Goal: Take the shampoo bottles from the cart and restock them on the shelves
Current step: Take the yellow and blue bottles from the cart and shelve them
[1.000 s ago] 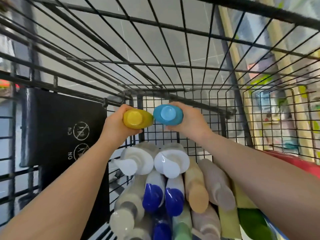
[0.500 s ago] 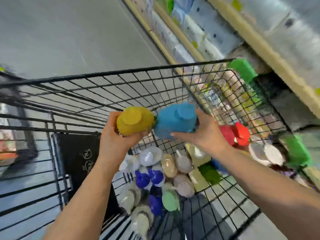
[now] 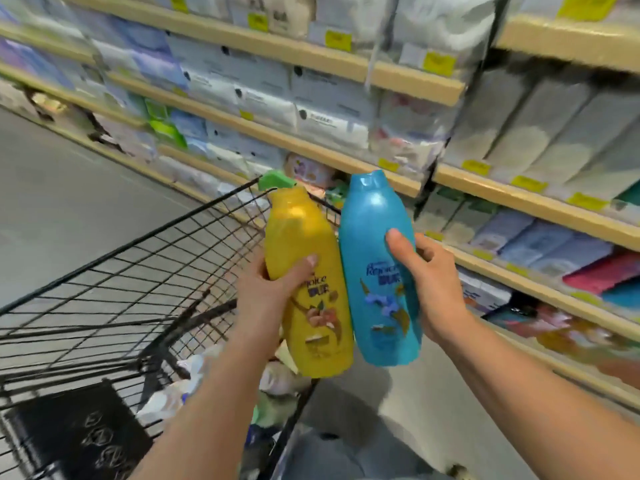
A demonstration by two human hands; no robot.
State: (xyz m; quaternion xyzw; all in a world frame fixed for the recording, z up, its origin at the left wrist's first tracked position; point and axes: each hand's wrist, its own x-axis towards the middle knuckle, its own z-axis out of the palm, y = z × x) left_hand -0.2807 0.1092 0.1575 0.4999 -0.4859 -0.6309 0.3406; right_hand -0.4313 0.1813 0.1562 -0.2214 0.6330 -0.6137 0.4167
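1. Two shampoo bottles held up: one yellow bottle (image 3: pixel 308 289), one blue bottle (image 3: pixel 377 271).
2. Two hands: left hand (image 3: pixel 263 299), right hand (image 3: pixel 433 289).
3. One wire cart (image 3: pixel 138 271).

The yellow bottle (image 3: pixel 308 282) shows "…joice" with bold "BUR" beneath, just below the left thumb (image 3: pixel 304 266). The blue bottle (image 3: pixel 377 271) shows "Rejoice" and "BUR" just left of the right thumb (image 3: pixel 398 247). Shelf tags (image 3: pixel 438 64) are too blurred to read.

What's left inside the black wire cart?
Pale, blurred bottles lie heaped in the black wire cart; the left forearm and yellow shampoo bottle cover the rest.
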